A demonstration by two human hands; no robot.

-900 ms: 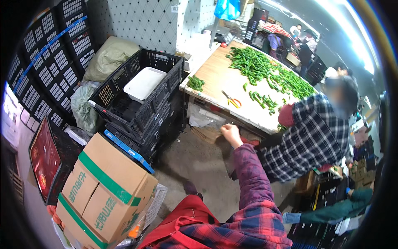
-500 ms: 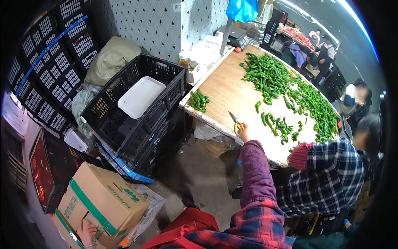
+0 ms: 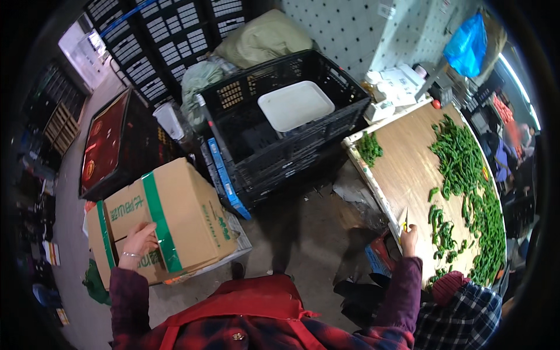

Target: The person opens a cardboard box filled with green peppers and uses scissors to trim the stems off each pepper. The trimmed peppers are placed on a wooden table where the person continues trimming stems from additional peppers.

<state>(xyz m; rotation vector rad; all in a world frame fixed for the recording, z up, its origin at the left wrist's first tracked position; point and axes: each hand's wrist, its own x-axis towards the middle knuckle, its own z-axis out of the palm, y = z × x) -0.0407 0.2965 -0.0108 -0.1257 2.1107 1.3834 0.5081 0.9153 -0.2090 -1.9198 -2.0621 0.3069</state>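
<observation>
1. The wooden table (image 3: 408, 169) fills the right side, its near edge bending toward the person. Against the earlier pictures the view has swung left, so the table now sits further right and more floor shows beside it.
2. The black crate (image 3: 280, 146) stands just left of the table, with a white tray (image 3: 296, 105) lying flat inside it. It appears larger and more central than before.
3. The cardboard box (image 3: 169, 221), banded with green tape, lies well left of the table on the floor, tilted. Half a second ago it sat at the lower left corner of the view; now it is nearer the middle and a hand is on it.
4. The green peppers (image 3: 466, 175) lie spread along the far side of the table, with a small separate heap (image 3: 369, 149) at the table's near left corner.
5. A co-worker's plaid sleeve (image 3: 461, 315) shows at the table's lower right end.
6. The left hand (image 3: 138, 245) rests on the box's near face, fingers spread and curled over the cardboard, well away from the table.
7. The right hand (image 3: 408, 239) is at the table's near edge, closed around the scissors (image 3: 405, 220), whose blades point up over the wood. Earlier it reached toward that same edge.
</observation>
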